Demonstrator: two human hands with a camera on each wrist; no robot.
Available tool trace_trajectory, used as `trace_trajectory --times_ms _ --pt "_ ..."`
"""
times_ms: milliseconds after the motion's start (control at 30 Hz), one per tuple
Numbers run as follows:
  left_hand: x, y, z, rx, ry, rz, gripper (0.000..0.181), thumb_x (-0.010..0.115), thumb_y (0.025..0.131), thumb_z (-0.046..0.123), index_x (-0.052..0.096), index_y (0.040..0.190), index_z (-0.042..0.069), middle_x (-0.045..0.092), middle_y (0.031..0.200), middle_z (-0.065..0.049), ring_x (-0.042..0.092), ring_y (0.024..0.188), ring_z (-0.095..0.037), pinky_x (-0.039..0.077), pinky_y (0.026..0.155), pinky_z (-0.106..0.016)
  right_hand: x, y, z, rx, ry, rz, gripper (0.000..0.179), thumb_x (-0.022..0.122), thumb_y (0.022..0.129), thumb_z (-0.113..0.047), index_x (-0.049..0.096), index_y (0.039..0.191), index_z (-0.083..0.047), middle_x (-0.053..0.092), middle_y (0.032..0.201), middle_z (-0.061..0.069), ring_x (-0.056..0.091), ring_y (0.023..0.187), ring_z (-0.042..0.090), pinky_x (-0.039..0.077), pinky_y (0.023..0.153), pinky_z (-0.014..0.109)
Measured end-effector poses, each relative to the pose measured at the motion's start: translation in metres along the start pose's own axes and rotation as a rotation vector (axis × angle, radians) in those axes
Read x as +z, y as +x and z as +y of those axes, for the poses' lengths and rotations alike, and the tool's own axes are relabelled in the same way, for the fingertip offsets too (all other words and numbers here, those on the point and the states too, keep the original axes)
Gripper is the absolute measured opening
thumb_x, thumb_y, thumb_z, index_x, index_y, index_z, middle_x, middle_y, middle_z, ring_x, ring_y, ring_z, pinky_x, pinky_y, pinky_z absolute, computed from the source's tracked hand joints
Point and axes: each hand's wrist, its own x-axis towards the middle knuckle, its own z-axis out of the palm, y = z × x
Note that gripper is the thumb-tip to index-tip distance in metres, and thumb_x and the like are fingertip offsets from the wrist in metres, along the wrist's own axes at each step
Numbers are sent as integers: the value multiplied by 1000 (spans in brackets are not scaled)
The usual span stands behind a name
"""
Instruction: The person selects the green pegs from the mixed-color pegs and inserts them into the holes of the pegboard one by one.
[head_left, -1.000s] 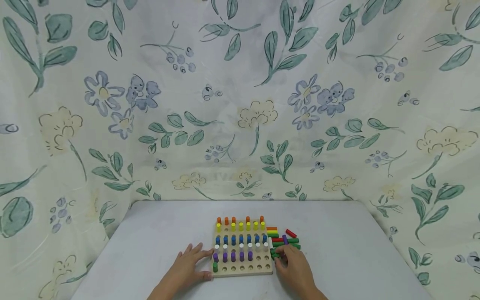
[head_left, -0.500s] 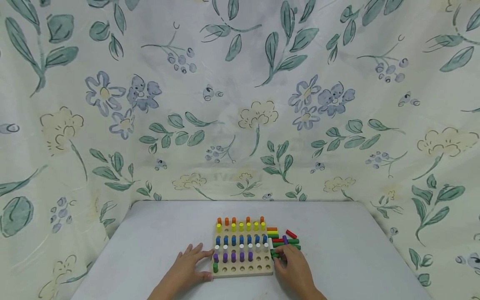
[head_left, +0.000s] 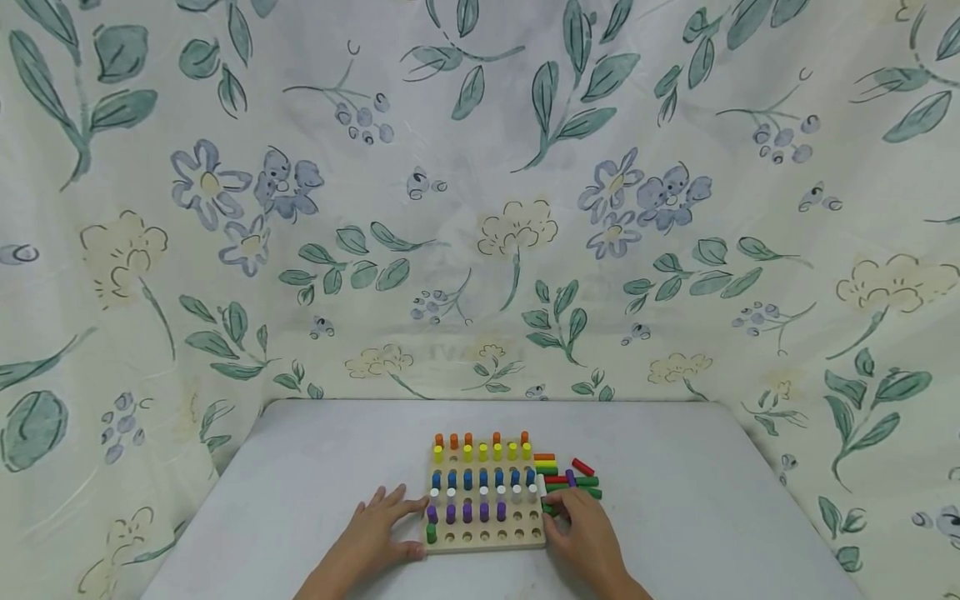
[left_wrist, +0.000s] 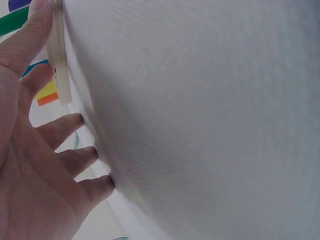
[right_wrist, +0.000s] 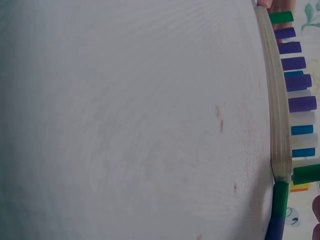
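Note:
A wooden pegboard (head_left: 491, 546) lies on the table with upright pegs in rows of orange, yellow, blue, white and purple; one green peg (head_left: 431, 533) stands at the front left. My left hand (head_left: 371, 531) rests at the board's left side, thumb and index finger touching its edge and the other fingers spread on the table. At the right edge, my right hand (head_left: 588, 533) pinches a green peg (right_wrist: 306, 174), held upright close to the corner. The fingertips are partly hidden. Loose green, red and purple pegs, including a red peg (head_left: 582, 467), lie beyond that hand.
A white peg (head_left: 541, 486) is against the board's right edge. Orange and yellow pegs (head_left: 546, 460) lie beside the back right corner. Floral cloth (head_left: 480, 250) hangs behind the white table (head_left: 300, 450).
My right fingers shift slightly left toward the board's edge, and the green peg there turns more upright. The left hand stays in place.

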Motion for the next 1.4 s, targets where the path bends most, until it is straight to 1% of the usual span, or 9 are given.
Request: trace_trajectory --times_ms 233,467,700,967,1267,1400 --pt "-1 -1 0 5 4 4 77 87 72 50 64 139 19 42 154 -27 20 146 -58 12 114 -76 -1 0 -3 7 46 -27 17 80 87 -22 71 101 -18 63 92 -13 55 87 5 57 81 32" --pt "-1 -2 0 3 6 1 78 86 72 50 63 140 18 42 155 -27 20 146 -58 12 114 -76 0 0 -7 -18 99 -34 16 79 88 -22 70 101 -17 62 90 -14 53 84 4 55 77 29" --pt "-2 -2 0 2 0 1 78 86 72 50 63 140 19 41 155 -27 20 146 -57 11 115 -75 3 0 -10 -32 87 -36 15 78 89 -23 71 101 -18 60 88 -15 52 83 3 54 77 29" --pt "-2 -2 0 17 1 10 77 86 72 50 63 140 20 42 155 -26 21 146 -57 11 115 -75 5 3 -13 -59 107 -37 15 77 89 -22 70 103 -18 60 90 -15 52 84 4 54 76 28" --pt "-1 -1 -1 5 -1 2 78 87 72 50 63 140 19 42 155 -27 20 146 -58 11 114 -76 4 4 -19 -76 135 -56 14 77 89 -21 70 101 -18 62 90 -14 54 84 3 54 77 28" --pt "0 0 0 2 1 1 78 86 72 50 63 140 20 41 155 -27 20 146 -58 11 115 -76 9 5 -19 -118 128 -28 15 79 89 -22 70 100 -20 63 91 -16 55 86 2 53 78 31"
